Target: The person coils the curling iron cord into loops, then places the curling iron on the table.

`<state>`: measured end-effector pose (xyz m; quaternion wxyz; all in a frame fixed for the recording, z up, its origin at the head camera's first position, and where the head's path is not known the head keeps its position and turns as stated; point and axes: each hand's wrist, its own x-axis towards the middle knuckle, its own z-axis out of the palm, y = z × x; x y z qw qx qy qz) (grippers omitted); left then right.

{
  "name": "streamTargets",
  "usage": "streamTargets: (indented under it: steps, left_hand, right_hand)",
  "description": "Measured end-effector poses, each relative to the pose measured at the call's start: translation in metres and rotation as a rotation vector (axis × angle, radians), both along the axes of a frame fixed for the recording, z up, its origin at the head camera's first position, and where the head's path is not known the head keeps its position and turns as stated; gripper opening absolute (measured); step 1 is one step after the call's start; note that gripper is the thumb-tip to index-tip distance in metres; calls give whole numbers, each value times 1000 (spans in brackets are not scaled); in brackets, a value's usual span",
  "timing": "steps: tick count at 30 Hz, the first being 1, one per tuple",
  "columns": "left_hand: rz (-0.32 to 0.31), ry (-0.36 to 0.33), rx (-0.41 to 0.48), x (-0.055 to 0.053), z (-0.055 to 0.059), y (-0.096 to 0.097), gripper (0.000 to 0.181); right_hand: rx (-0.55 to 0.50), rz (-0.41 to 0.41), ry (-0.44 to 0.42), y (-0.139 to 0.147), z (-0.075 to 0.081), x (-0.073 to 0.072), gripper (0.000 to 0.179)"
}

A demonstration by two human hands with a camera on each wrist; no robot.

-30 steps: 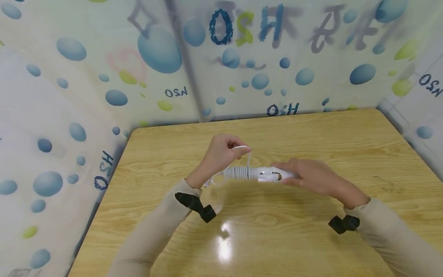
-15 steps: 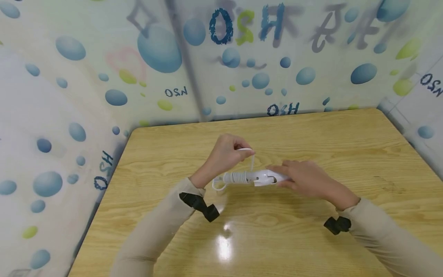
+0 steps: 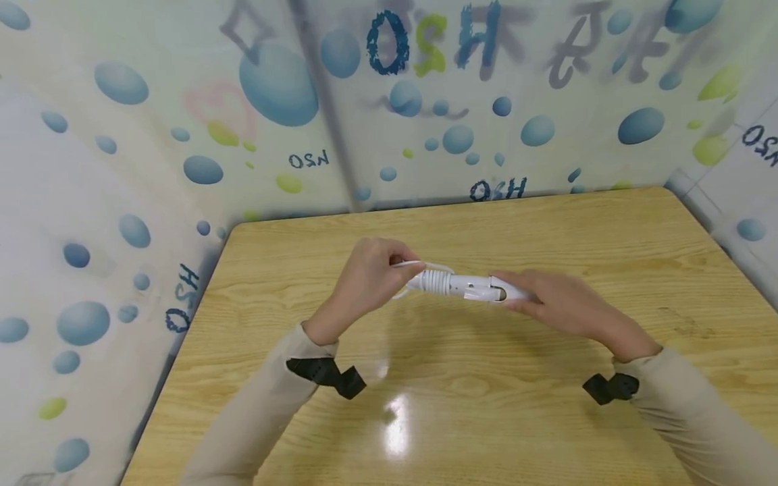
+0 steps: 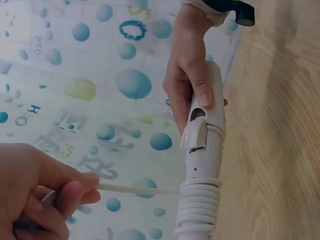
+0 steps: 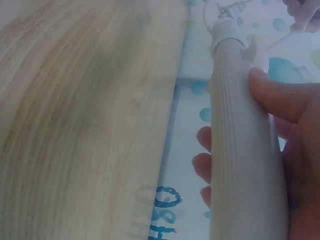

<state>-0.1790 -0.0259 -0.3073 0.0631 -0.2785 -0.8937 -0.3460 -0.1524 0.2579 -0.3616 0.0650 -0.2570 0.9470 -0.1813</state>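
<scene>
A white curling iron is held level over the wooden table, its cord wound in several tight coils around one end. My right hand grips the thicker part beyond the lever. In the right wrist view, the thumb lies along one side of the ribbed body, and fingertips show on the other. My left hand pinches the free cord, which runs taut to the coils in the left wrist view. In the head view, the left fingers overlap the coiled end.
A pale wooden table spreads beneath both hands. Behind it and to the left stand walls covered with blue and green bubble prints. Black camera straps sit on both sleeved wrists.
The curling iron has shifted right and away from me with my right hand. My left hand has moved left, carrying the cord from above the coils towards the coiled end.
</scene>
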Motion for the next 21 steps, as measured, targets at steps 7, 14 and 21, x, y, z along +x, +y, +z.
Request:
streamTargets:
  steps: [7,14,21]
  left_hand:
    - [-24,39,-188,20,30,8,10]
    - [-97,80,-185,38,27,17,25]
    - [-98,-13,73,49,-8,16,16]
  right_hand:
    - [-7,3,47,-6,10,-6,51]
    - [-5,-42,94,-9,13,-9,51]
    - [-21,-99,172,-4,15,-7,52]
